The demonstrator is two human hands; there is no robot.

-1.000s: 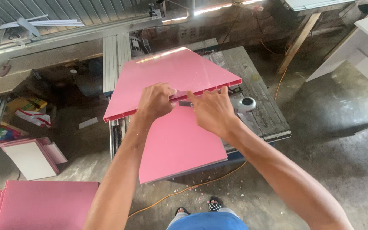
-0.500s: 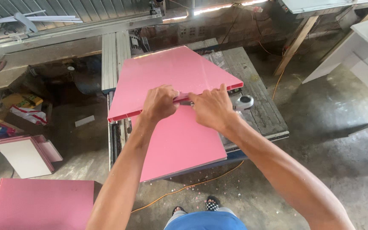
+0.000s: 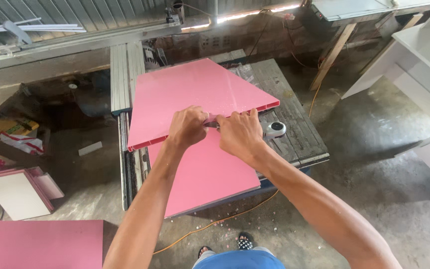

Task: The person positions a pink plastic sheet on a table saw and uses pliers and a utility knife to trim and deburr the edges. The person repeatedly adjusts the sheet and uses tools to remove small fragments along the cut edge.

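Hands meet at the near edge of the top pink panel [image 3: 195,97], left hand [image 3: 187,127] and right hand [image 3: 242,133] side by side, fingers closed on it, long edge running left to right.

Two bare forearms are being shown from above, with no sleeves, gloves, watch or rings being worn on them as far as can be seen. The left hand [image 3: 187,127] and the right hand [image 3: 241,133] are likewise being left uncovered. At the bottom edge of the view, a blue garment [image 3: 239,260] is being worn, its rounded front alone being seen. Just above it, dark patterned sandals [image 3: 245,241] with pale speckles are being worn on the feet.
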